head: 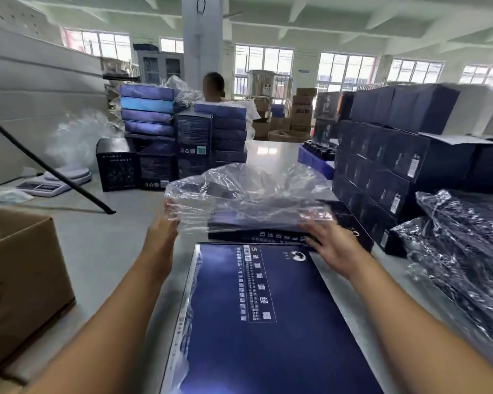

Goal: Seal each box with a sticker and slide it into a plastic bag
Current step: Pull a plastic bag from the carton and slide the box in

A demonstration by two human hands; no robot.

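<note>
Now your left hand (pixel 165 223) grips the left edge of the clear plastic bag (pixel 248 194), fingers hidden behind the film. Your right hand (pixel 335 241) reaches the bag's right corner with fingers spread; whether it pinches, you cannot tell. The bag billows over a dark box (pixel 268 236), just beyond the big blue box (pixel 254 322) lying flat on the bench (pixel 106 240). A cardboard carton (pixel 20 265) crowds your left, stacked dark boxes (pixel 396 166) and bagged boxes (pixel 467 265) your right.
</note>
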